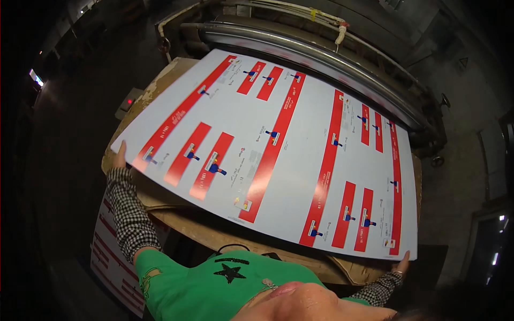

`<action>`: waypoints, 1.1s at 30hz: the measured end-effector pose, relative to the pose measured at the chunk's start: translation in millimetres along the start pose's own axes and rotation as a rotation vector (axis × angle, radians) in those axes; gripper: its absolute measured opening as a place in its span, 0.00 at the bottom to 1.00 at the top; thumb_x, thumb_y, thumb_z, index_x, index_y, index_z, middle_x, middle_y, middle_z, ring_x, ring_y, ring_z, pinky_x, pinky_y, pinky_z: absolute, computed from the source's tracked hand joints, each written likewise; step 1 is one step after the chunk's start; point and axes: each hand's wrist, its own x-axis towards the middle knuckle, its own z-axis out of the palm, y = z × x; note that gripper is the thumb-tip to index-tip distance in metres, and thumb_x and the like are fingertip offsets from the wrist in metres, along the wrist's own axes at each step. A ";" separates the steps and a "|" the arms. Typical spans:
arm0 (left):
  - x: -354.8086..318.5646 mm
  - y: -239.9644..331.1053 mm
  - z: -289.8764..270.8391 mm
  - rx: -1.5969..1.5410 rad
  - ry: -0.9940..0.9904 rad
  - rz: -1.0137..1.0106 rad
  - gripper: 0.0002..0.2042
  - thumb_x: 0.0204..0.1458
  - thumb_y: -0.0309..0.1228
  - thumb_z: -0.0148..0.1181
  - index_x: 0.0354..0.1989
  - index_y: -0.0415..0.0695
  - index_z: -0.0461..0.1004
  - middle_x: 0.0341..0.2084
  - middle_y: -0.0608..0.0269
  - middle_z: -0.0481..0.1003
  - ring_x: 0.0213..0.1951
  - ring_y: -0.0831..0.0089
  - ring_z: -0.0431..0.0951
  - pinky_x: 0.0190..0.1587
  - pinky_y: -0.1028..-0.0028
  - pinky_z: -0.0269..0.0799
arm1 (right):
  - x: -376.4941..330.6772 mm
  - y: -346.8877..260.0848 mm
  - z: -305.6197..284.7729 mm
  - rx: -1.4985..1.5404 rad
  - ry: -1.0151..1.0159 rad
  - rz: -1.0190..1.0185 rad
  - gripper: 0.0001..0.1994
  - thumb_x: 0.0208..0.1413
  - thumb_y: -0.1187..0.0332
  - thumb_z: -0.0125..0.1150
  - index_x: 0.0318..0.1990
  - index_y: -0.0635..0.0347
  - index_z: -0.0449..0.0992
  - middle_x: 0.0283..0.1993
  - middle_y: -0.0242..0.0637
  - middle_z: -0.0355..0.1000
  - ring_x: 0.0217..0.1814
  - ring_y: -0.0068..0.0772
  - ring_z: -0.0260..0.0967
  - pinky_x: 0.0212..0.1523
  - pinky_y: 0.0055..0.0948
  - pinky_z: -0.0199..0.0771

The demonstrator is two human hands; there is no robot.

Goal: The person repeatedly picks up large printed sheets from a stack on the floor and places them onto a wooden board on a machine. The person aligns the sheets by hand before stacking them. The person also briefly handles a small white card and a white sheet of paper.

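A large glossy white printed sheet (pixel 300 134) with red bars and small blue figures lies tilted across a worn wooden board (pixel 214 230). My left hand (pixel 120 156) grips the sheet's near left corner, thumb on top. My right hand (pixel 401 263) holds the near right corner, with most of its fingers hidden under the sheet. Both forearms wear black-and-white checked sleeves. The sheet's far edge reaches a long metal roller (pixel 321 59) of a machine.
Below my left arm stands a stack of similar printed sheets (pixel 110 257). A small box with a red light (pixel 128 102) sits left of the board. Dark machine parts and floor surround the board. My green top with a black star fills the lower edge.
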 end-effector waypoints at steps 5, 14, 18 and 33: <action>-18.1 -58.6 49.9 -0.224 0.216 -0.376 0.34 0.50 0.51 0.53 0.58 0.36 0.59 0.55 0.53 0.65 0.56 0.63 0.64 0.57 0.67 0.59 | 24.4 47.5 9.3 0.258 0.241 0.057 0.35 0.51 0.47 0.53 0.56 0.70 0.61 0.55 0.48 0.65 0.52 0.47 0.66 0.52 0.44 0.67; 3.4 -71.3 56.2 -0.069 0.331 -0.614 0.33 0.52 0.53 0.49 0.53 0.32 0.65 0.51 0.49 0.69 0.52 0.62 0.70 0.54 0.66 0.63 | 8.4 55.9 52.6 -0.293 0.663 0.031 0.42 0.47 0.37 0.52 0.46 0.80 0.68 0.48 0.60 0.68 0.48 0.53 0.69 0.45 0.42 0.73; -37.9 -92.9 64.6 0.043 0.367 -0.465 0.30 0.49 0.48 0.56 0.48 0.29 0.68 0.44 0.46 0.73 0.43 0.62 0.75 0.47 0.66 0.69 | 18.2 72.6 54.4 -0.401 0.666 -0.100 0.42 0.47 0.36 0.51 0.38 0.81 0.71 0.40 0.60 0.71 0.42 0.54 0.71 0.42 0.42 0.73; -386.3 -62.3 293.6 -0.570 -0.844 -0.909 0.27 0.57 0.44 0.48 0.56 0.33 0.56 0.51 0.43 0.63 0.56 0.50 0.64 0.56 0.53 0.63 | 26.4 82.1 39.5 -0.377 0.799 -0.299 0.36 0.50 0.41 0.53 0.28 0.82 0.73 0.29 0.61 0.72 0.31 0.57 0.71 0.34 0.45 0.71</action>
